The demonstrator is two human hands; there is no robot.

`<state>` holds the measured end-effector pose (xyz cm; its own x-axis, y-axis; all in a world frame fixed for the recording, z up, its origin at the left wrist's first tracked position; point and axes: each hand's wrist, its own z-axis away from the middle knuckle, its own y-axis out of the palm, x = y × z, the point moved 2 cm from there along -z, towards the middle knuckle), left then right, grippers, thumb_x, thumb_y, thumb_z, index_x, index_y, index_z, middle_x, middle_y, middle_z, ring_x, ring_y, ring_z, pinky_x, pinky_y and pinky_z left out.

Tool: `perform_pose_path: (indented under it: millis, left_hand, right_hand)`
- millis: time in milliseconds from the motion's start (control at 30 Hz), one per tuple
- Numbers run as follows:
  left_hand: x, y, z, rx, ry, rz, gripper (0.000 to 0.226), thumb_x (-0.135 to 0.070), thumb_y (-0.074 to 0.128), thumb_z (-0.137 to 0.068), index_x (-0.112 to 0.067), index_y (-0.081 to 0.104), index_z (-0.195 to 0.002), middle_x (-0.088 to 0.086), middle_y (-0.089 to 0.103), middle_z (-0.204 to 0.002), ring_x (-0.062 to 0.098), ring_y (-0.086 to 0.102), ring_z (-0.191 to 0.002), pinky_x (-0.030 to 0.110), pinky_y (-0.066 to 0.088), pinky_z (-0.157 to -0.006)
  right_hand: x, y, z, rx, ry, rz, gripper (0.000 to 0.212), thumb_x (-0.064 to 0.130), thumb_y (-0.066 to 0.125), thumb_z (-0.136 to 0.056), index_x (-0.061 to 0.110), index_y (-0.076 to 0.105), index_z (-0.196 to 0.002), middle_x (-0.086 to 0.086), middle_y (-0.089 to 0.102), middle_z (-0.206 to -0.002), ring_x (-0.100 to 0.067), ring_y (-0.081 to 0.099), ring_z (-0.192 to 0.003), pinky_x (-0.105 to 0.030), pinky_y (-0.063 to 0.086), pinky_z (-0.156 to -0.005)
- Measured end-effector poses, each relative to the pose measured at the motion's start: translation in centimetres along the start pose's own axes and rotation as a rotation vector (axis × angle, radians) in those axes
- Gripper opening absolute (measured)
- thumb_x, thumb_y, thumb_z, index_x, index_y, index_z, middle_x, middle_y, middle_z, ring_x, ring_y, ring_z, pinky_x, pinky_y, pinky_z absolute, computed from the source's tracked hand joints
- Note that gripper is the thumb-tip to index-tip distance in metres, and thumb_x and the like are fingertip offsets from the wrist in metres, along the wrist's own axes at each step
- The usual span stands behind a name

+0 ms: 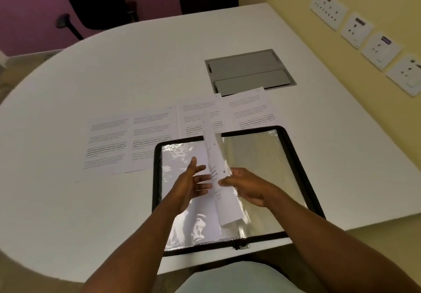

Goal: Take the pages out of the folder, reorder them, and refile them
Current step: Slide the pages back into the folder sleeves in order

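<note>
White pages (159,131), four in a row; right hand (248,188) pinches one sleeve (216,178), left hand (193,181) spread loose.

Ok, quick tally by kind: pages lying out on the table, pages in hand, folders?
Pages laid out on the table: 4
Page held by right hand over the folder: 1
Open folder: 1
Total: 6

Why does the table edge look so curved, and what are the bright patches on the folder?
Head view: the wide-angle lens bows the table edge; the bright patches are light glaring off the folder's clear plastic sleeves; the printed text on the pages is too blurred to read.
</note>
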<state>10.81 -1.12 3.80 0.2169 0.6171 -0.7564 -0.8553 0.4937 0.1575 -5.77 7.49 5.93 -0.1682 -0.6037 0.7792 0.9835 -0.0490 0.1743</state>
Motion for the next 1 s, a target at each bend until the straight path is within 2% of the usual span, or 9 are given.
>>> perform_pose_path:
  millis: [133, 267, 367, 400, 533, 633, 767, 900, 1000]
  left_hand:
    - [-0.2, -2.0, 1.1, -0.029, -0.033, 0.018, 0.062, -0.074, 0.040, -0.084, -0.028, 0.060, -0.121, 0.008, 0.071, -0.112, 0.028, 0.067, -0.105, 0.045, 0.052, -0.094]
    - [0.5, -3.8, 2.1, -0.111, -0.045, 0.111, 0.044, -0.058, 0.051, -0.090, -0.028, 0.059, -0.121, 0.009, 0.070, -0.113, 0.028, 0.065, -0.105, 0.044, 0.052, -0.092]
    - [1.1, -4.8, 2.6, -0.409, -0.016, -0.079, 0.006, -0.026, 0.060, -0.093, -0.024, 0.065, -0.095, 0.010, 0.069, -0.104, 0.024, 0.065, -0.090, 0.038, 0.054, -0.078]
    - [1.6, -5.5, 2.5, -0.487, -0.007, -0.159, 0.008, -0.018, 0.061, -0.092, -0.023, 0.066, -0.088, 0.012, 0.070, -0.104, 0.027, 0.066, -0.090, 0.041, 0.055, -0.081]
    - [3.2, -7.2, 1.7, -0.634, -0.040, -0.394, 0.004, -0.022, 0.064, -0.084, -0.019, 0.065, -0.084, 0.008, 0.070, -0.092, 0.036, 0.066, -0.093, 0.046, 0.054, -0.085]
    - [3.7, -7.5, 1.0, -0.699, -0.024, -0.646, 0.053, -0.020, 0.064, -0.085, -0.016, 0.047, -0.135, 0.006, 0.067, -0.108, 0.027, 0.063, -0.097, 0.032, 0.050, -0.084]
    - [4.8, -6.9, 0.0, -0.619, 0.061, -0.883, 0.085, -0.030, 0.070, -0.083, -0.023, 0.020, -0.152, 0.006, 0.042, -0.143, 0.027, 0.050, -0.124, 0.038, 0.045, -0.098]
    - [6.2, -7.0, -1.0, -0.508, 0.009, -1.161, 0.060, -0.042, 0.062, -0.086, -0.026, 0.040, -0.139, 0.005, 0.025, -0.153, 0.028, 0.038, -0.132, 0.039, 0.042, -0.102]
    - [6.3, -8.2, -1.3, -0.535, 0.082, -1.235, 0.044, -0.042, 0.058, -0.086, -0.024, 0.052, -0.125, 0.001, 0.035, -0.146, 0.026, 0.043, -0.124, 0.037, 0.043, -0.095]
  right_hand:
    - [-0.3, 3.5, -1.5, 0.150, -0.008, 0.174, 0.043, 0.049, 0.062, -0.088, 0.013, 0.067, -0.112, 0.006, 0.060, -0.131, -0.011, 0.050, -0.125, -0.034, 0.038, -0.109]
    - [-1.3, 4.6, -2.5, 0.246, 0.000, 0.380, 0.052, 0.059, 0.059, -0.086, 0.023, 0.064, -0.122, 0.009, 0.056, -0.136, -0.007, 0.050, -0.124, -0.030, 0.039, -0.109]
    - [-2.6, 3.1, -4.1, 0.006, -0.077, 0.583, 0.040, 0.055, 0.062, -0.086, 0.027, 0.065, -0.114, 0.008, 0.060, -0.130, -0.008, 0.056, -0.116, -0.026, 0.044, -0.100]
    - [-3.1, 2.2, -4.6, -0.092, -0.130, 0.697, 0.038, 0.051, 0.061, -0.089, 0.027, 0.063, -0.118, 0.007, 0.057, -0.134, -0.009, 0.053, -0.119, -0.024, 0.042, -0.100]
    - [-5.0, -0.7, -6.1, -0.093, -0.180, 1.085, 0.057, 0.046, 0.049, -0.097, 0.026, 0.034, -0.148, 0.002, 0.015, -0.161, -0.018, 0.016, -0.147, -0.033, 0.020, -0.117]
    - [-5.7, -1.5, -7.1, -0.049, -0.213, 1.313, 0.069, 0.050, 0.046, -0.096, 0.026, 0.016, -0.154, -0.001, -0.005, -0.163, -0.021, 0.000, -0.150, -0.039, 0.012, -0.120]
    - [-6.5, -1.4, -7.7, -0.042, -0.269, 1.451, 0.078, 0.057, 0.042, -0.095, 0.028, 0.003, -0.155, -0.002, -0.016, -0.161, -0.024, -0.012, -0.149, -0.041, 0.002, -0.119]
    - [-7.1, -1.0, -8.3, -0.111, -0.321, 1.485, 0.075, 0.059, 0.043, -0.093, 0.026, 0.015, -0.155, -0.004, -0.004, -0.162, -0.028, -0.002, -0.150, -0.042, 0.005, -0.118]
    - [-6.9, -0.4, -9.1, -0.231, -0.379, 1.455, 0.061, 0.054, 0.058, -0.086, 0.020, 0.054, -0.137, -0.010, 0.039, -0.151, -0.031, 0.038, -0.139, -0.045, 0.030, -0.111]
